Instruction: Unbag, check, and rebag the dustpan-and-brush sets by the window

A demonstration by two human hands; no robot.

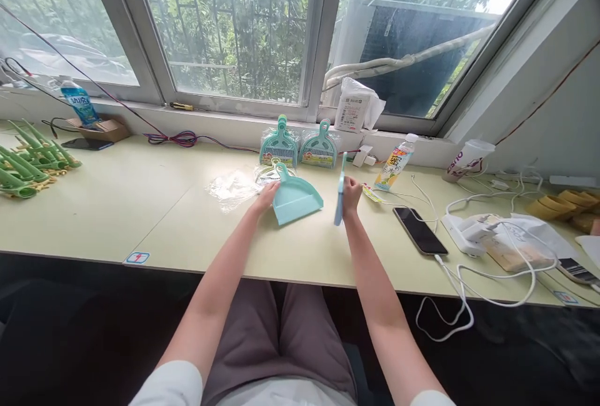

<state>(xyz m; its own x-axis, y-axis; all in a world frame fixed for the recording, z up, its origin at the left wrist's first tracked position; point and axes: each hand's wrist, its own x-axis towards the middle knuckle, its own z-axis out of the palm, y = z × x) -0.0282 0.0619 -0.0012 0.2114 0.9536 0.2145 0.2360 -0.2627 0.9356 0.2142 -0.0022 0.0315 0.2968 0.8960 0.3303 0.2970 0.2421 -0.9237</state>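
Note:
A mint-green dustpan [297, 200] lies on the table with its handle pointing away from me. My left hand [268, 197] grips its left edge near the handle. In my right hand [351, 196], fingers closed, is a small brush [340, 190] turned edge-on and upright to the right of the dustpan; its bristles are hard to make out. Crumpled clear plastic bags [233, 188] lie left of the dustpan. Behind it, two packaged dustpan-and-brush sets, a left one [280, 143] and a right one [319, 147], lean against the wall. A printed card [371, 192] rests beside my right hand.
On the right are a drink bottle [396, 162], a phone [420, 231], a power strip [464, 236] with loose white cables, and a plastic cup [469, 159]. Green plastic parts [28, 165] and a blue bottle [80, 105] stand left. The table's front edge [300, 281] is near my lap.

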